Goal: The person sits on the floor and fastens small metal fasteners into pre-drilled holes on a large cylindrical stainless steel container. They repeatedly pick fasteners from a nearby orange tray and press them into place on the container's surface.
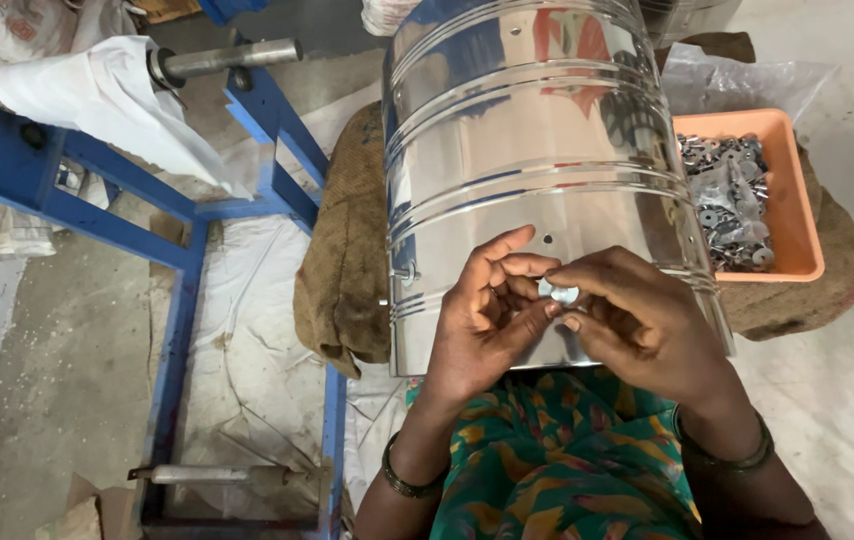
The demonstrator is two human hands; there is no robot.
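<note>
You sit with a polished steel drum (537, 160) lying on its side across your lap, both hands meeting at its near end over a small round metal washer (558, 293). Your right hand (647, 325) pinches the washer between thumb and forefinger, the other fingers curled loosely, while your left hand (482, 315) is half closed, its fingertips (537, 268) touching the same piece from the nine o'clock side. One fastener (407, 272) already sits in the drum's wall at nine o'clock from your hands, so the fitting appears begun; an open hole (547, 239) at twelve o'clock, just above the washer, is still bare, and more work seems left. The washer lies against the drum's skin, just beside that hole, held at your fingertips rather than in either palm. At two o'clock an orange plastic tray (797, 190) holds a heap of similar washers and small metal parts (732, 205), well apart from your hands. Burlap sacking (347, 270) cushions the drum, and a blue steel frame (177, 290) stands at nine o'clock.
</note>
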